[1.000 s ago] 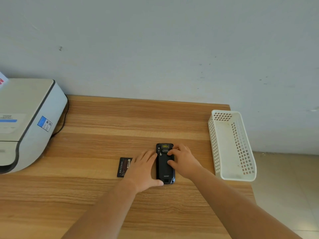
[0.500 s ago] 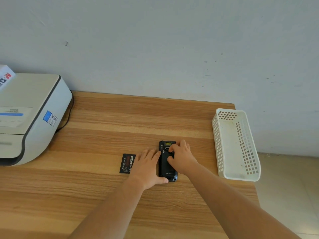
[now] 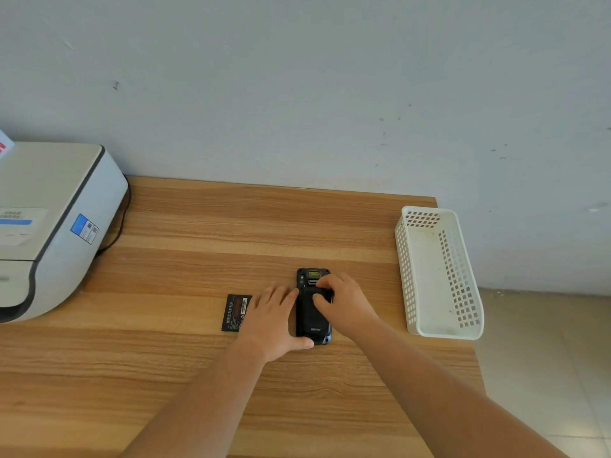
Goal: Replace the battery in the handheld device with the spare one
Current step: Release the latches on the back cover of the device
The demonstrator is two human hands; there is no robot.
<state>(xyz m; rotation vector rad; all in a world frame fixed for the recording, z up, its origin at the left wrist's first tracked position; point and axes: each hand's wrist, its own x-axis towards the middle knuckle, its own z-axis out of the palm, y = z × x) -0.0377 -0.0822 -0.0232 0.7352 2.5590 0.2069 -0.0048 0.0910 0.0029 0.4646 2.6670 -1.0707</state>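
The black handheld device (image 3: 312,317) lies face down on the wooden table (image 3: 198,226), its back cover up. My left hand (image 3: 272,320) rests flat against its left side, thumb hooked under the near end. My right hand (image 3: 344,300) is on its right side, with the thumb on the back cover and the fingertips near the latch at the far end. A flat black battery (image 3: 235,312) with a printed label lies on the table just left of my left hand, partly hidden by it.
A white perforated plastic basket (image 3: 408,276) stands at the table's right edge. A large white and grey printer (image 3: 49,226) fills the far left, with a black cable behind it. The wall runs along the table's far edge.
My hands stay on the device. The right thumb has shifted slightly on the back cover, and the camera view has drifted a little.
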